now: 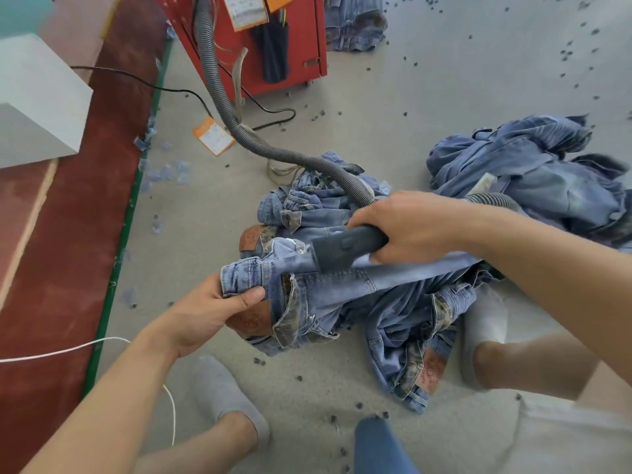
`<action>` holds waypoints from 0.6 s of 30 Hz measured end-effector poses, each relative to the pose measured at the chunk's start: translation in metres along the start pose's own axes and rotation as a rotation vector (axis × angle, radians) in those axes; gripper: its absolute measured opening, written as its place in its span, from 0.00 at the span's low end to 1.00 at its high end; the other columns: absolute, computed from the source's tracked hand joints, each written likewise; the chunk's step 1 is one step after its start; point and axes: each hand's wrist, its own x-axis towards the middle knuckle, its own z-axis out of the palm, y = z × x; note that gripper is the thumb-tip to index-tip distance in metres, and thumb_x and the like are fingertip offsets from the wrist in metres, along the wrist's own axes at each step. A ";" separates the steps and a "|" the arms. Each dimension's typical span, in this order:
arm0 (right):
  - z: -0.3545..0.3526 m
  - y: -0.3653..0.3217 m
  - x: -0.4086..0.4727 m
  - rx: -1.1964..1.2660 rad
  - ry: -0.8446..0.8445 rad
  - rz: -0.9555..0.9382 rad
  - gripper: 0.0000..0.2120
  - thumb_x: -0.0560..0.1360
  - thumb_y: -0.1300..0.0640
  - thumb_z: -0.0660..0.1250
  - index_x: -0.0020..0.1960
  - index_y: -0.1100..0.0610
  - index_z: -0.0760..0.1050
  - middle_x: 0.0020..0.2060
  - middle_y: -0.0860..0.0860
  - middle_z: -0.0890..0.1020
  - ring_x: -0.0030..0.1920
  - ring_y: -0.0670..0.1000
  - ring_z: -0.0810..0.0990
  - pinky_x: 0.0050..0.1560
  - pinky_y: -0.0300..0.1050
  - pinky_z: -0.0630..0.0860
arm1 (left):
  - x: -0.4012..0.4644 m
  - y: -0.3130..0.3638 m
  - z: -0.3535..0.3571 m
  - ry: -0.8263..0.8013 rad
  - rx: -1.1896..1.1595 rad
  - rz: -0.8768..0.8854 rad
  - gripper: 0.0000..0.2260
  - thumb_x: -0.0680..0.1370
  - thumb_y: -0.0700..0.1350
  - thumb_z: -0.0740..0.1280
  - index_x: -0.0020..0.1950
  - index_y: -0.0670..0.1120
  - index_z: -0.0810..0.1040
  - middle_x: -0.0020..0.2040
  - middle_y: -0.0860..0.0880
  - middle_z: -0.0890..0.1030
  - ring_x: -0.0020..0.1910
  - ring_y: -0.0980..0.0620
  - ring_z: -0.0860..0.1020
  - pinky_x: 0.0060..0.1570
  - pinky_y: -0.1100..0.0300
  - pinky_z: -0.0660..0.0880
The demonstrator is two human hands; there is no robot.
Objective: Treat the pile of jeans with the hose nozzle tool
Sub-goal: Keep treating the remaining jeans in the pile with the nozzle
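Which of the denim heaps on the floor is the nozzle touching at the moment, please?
The near pile of jeans, at the person's feet. The nozzle in the right hand rests there; the left hand grips its waistband. The right-side heap and the one beside the red cabinet lie untouched.

Red cabinet [301, 46], orange tag [213, 135], white box [37, 97].

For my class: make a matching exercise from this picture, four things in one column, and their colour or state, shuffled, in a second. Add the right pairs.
Things:
1. nozzle
2. cabinet
3. jeans waistband
4. hose

States:
A. pinched by the left hand
B. ribbed, grey, trailing over the floor
C. red, standing at the back
D. gripped by the right hand

Pairs: 1-D, 2-C, 3-A, 4-B
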 end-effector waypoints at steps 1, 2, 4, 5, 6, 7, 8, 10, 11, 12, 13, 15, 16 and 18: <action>-0.007 0.001 -0.001 0.057 0.038 -0.002 0.11 0.74 0.54 0.72 0.55 0.43 0.78 0.38 0.41 0.80 0.38 0.40 0.76 0.36 0.40 0.68 | 0.000 0.000 -0.001 0.004 -0.007 -0.003 0.19 0.71 0.54 0.75 0.62 0.57 0.84 0.61 0.46 0.85 0.62 0.47 0.83 0.57 0.58 0.80; -0.016 0.004 -0.002 0.103 0.078 0.009 0.12 0.74 0.54 0.72 0.55 0.42 0.77 0.38 0.41 0.81 0.38 0.41 0.78 0.36 0.40 0.69 | -0.001 0.000 -0.001 -0.002 -0.013 -0.006 0.19 0.71 0.54 0.75 0.62 0.56 0.84 0.62 0.45 0.85 0.62 0.46 0.83 0.58 0.58 0.80; -0.031 0.015 -0.007 0.149 0.143 0.064 0.13 0.74 0.53 0.73 0.56 0.41 0.77 0.38 0.41 0.82 0.39 0.43 0.79 0.36 0.41 0.70 | -0.001 0.000 -0.001 -0.024 -0.022 -0.011 0.18 0.72 0.53 0.75 0.62 0.57 0.84 0.62 0.45 0.85 0.62 0.46 0.83 0.58 0.57 0.80; -0.038 0.023 -0.011 0.135 0.167 0.095 0.13 0.74 0.52 0.74 0.56 0.41 0.77 0.37 0.41 0.81 0.38 0.43 0.79 0.36 0.42 0.70 | -0.002 0.000 -0.001 -0.023 -0.027 -0.011 0.16 0.73 0.52 0.75 0.61 0.57 0.85 0.61 0.45 0.85 0.62 0.46 0.83 0.58 0.58 0.80; -0.041 0.031 -0.014 0.105 0.178 0.123 0.13 0.73 0.52 0.74 0.56 0.41 0.78 0.36 0.41 0.81 0.37 0.42 0.79 0.36 0.42 0.70 | -0.002 0.000 -0.001 -0.017 -0.030 -0.009 0.15 0.74 0.50 0.75 0.61 0.57 0.85 0.61 0.45 0.85 0.61 0.47 0.83 0.58 0.58 0.80; -0.043 0.038 -0.018 0.075 0.170 0.150 0.14 0.73 0.52 0.75 0.56 0.41 0.78 0.36 0.41 0.81 0.37 0.42 0.78 0.36 0.43 0.71 | -0.001 -0.001 -0.001 -0.011 -0.029 -0.006 0.14 0.76 0.48 0.74 0.61 0.56 0.85 0.61 0.46 0.85 0.61 0.47 0.83 0.58 0.59 0.80; -0.042 0.044 -0.020 0.046 0.146 0.173 0.14 0.73 0.53 0.74 0.56 0.41 0.78 0.37 0.41 0.81 0.38 0.43 0.78 0.38 0.45 0.73 | -0.001 -0.001 -0.001 -0.003 -0.029 -0.002 0.14 0.76 0.46 0.72 0.61 0.55 0.85 0.61 0.46 0.85 0.61 0.47 0.83 0.57 0.59 0.80; -0.035 0.049 -0.021 -0.013 0.074 0.196 0.15 0.73 0.54 0.73 0.58 0.42 0.78 0.40 0.42 0.81 0.42 0.47 0.79 0.45 0.51 0.77 | 0.000 -0.003 -0.001 0.013 -0.030 -0.006 0.15 0.76 0.44 0.70 0.62 0.51 0.83 0.61 0.46 0.85 0.61 0.47 0.83 0.56 0.60 0.80; -0.030 0.047 -0.019 -0.042 0.031 0.198 0.15 0.73 0.54 0.73 0.58 0.42 0.77 0.41 0.42 0.81 0.43 0.48 0.79 0.49 0.52 0.78 | 0.001 -0.003 -0.001 0.019 -0.029 -0.009 0.16 0.75 0.44 0.70 0.64 0.49 0.82 0.61 0.46 0.85 0.61 0.47 0.83 0.56 0.61 0.80; -0.023 0.044 -0.017 -0.069 -0.013 0.192 0.15 0.74 0.55 0.72 0.58 0.42 0.77 0.41 0.43 0.81 0.43 0.49 0.79 0.50 0.53 0.79 | 0.001 -0.003 -0.001 0.023 -0.025 -0.009 0.17 0.75 0.44 0.70 0.65 0.48 0.81 0.61 0.46 0.86 0.61 0.47 0.83 0.56 0.60 0.80; -0.015 0.040 -0.014 -0.091 -0.053 0.181 0.15 0.74 0.57 0.71 0.58 0.43 0.77 0.40 0.42 0.80 0.42 0.48 0.79 0.50 0.53 0.79 | 0.002 -0.004 -0.002 0.025 -0.019 -0.006 0.18 0.76 0.44 0.70 0.66 0.47 0.80 0.61 0.46 0.85 0.61 0.47 0.83 0.57 0.59 0.80; 0.000 0.030 -0.006 -0.129 -0.091 0.151 0.16 0.75 0.59 0.68 0.59 0.43 0.76 0.40 0.41 0.77 0.41 0.48 0.78 0.47 0.51 0.80 | 0.003 -0.004 -0.001 0.019 -0.009 0.004 0.18 0.76 0.44 0.70 0.66 0.46 0.80 0.61 0.44 0.85 0.62 0.46 0.83 0.59 0.57 0.80; 0.007 0.024 -0.003 -0.148 -0.090 0.129 0.16 0.76 0.59 0.67 0.59 0.43 0.75 0.39 0.41 0.76 0.41 0.47 0.77 0.46 0.50 0.79 | 0.003 -0.005 -0.001 0.012 -0.005 0.005 0.18 0.76 0.44 0.70 0.66 0.46 0.80 0.61 0.44 0.85 0.62 0.45 0.83 0.60 0.56 0.80; 0.016 0.015 0.001 -0.166 -0.061 0.075 0.13 0.76 0.58 0.67 0.58 0.44 0.75 0.38 0.40 0.74 0.39 0.47 0.75 0.42 0.49 0.76 | 0.003 -0.005 -0.001 0.001 0.009 -0.002 0.18 0.76 0.44 0.70 0.67 0.46 0.80 0.61 0.44 0.85 0.62 0.45 0.83 0.62 0.53 0.79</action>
